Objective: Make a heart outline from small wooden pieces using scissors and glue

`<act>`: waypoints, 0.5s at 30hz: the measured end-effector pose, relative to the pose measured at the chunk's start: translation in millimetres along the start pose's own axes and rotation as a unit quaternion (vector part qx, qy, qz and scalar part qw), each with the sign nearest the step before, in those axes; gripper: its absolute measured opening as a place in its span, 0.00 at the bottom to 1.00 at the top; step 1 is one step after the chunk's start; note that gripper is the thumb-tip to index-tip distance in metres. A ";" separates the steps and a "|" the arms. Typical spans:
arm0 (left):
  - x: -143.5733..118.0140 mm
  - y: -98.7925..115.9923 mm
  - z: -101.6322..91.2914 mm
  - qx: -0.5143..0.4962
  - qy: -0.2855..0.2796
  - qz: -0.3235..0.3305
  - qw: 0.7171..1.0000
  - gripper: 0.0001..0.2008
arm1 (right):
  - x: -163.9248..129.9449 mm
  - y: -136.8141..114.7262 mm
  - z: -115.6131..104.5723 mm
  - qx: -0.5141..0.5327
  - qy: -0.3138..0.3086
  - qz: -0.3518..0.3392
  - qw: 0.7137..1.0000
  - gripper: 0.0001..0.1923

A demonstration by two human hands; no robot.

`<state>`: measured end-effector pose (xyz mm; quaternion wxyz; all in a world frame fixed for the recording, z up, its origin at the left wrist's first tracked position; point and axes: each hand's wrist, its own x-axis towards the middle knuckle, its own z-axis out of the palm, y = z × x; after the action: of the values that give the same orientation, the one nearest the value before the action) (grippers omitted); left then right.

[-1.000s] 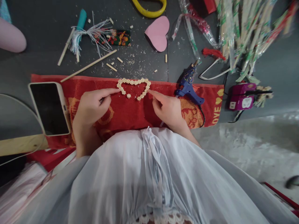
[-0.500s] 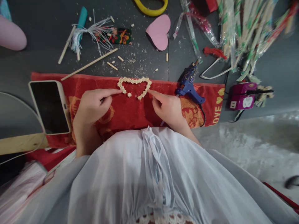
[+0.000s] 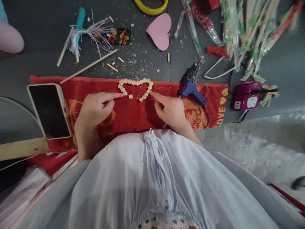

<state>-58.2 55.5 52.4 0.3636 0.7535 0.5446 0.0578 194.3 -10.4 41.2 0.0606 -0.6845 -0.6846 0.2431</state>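
On a red towel [image 3: 133,119] lies a heart outline of small cream-coloured pieces [image 3: 136,83], with a gap at its lower tip. One separate cluster [image 3: 130,96] sits near the left end of the gap. My left hand [image 3: 94,109] points its index finger at the heart's left side, fingertip touching or almost touching it, with the other fingers curled. At the right side, my right hand [image 3: 170,109] does the same with its index fingertip. Neither hand holds anything. Right of my right hand rests a blue glue gun [image 3: 193,90], nozzle pointing away from me.
A phone [image 3: 50,111] lies on the towel's left end. Beyond the towel are a thin stick [image 3: 89,66], short cut pieces, a pink paper heart [image 3: 160,31] and a yellow ring-shaped handle [image 3: 152,11]. Wrapped sticks [image 3: 252,35] and a purple box [image 3: 247,95] stand at right.
The view has shifted slightly, so the table items appear a little further left. Both index fingers stay at the sides of the heart outline, which keeps its shape.
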 end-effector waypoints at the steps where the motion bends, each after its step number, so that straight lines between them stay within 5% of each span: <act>1: 0.1 -0.3 0.1 0.001 0.000 0.000 1.000 0.22 | -0.4 0.2 0.1 0.002 0.002 0.000 1.000 0.26; 15: -1.2 -4.0 0.5 -0.011 -0.004 0.008 1.000 0.21 | -2.4 1.2 0.3 0.012 0.006 0.004 1.000 0.25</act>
<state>-61.6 54.9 50.0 0.3734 0.7538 0.5369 0.0640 195.3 -12.8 41.1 0.0716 -0.6876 -0.6789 0.2473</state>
